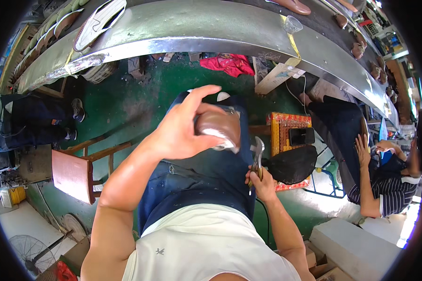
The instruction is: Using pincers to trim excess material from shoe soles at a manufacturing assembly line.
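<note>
Above my lap, my left hand (176, 126) is curled round a glossy brown leather shoe (218, 129), thumb on the near side and fingers over the far side. The shoe is somewhat blurred, and part of it is hidden by the hand. By my right thigh, my right hand (261, 182) grips metal pincers (257, 159) by the handles, with their curved head pointing up and away from me. The pincers are apart from the shoe.
A long metal bench (183, 28) curves across the far side, bearing a pale-lined shoe (101, 23) and a clear cup (292, 24). A wooden stool (72, 175) stands left. At right are a woven seat (281, 126), a phone (302, 136), black fabric (293, 164) and a seated co-worker (384, 187).
</note>
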A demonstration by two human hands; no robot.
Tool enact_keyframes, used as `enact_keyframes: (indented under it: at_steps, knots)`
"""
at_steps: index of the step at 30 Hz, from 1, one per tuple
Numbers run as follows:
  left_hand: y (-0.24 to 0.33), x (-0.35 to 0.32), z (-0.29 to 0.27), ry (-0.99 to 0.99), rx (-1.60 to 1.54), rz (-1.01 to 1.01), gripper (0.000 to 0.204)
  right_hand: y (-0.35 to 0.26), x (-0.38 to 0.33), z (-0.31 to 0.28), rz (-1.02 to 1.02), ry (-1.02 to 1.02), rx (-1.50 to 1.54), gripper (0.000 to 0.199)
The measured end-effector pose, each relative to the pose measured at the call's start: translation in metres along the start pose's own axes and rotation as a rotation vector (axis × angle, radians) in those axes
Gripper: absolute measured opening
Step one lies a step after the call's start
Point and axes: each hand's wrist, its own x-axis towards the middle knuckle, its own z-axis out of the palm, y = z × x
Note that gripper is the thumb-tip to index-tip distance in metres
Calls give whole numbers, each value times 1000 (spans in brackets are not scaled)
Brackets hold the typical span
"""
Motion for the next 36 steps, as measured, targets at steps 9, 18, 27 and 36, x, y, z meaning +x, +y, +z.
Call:
enact_keyframes:
  at_steps: [9, 18, 27, 36]
  knots:
    - [-139, -7, 65, -116, -33, -319, 66, -59, -5, -3, 4, -220, -418, 41]
    - [-99, -70, 93, 165, 488, -93, 24, -134, 16, 9, -211, -375, -816, 53]
    - [-178, -78, 106, 156, -890, -441, 60, -130, 28, 40, -131, -399, -1072, 30]
    - [-185, -61, 105, 65, -534, -459, 77, -74, 23, 31, -208, -238, -707, 26]
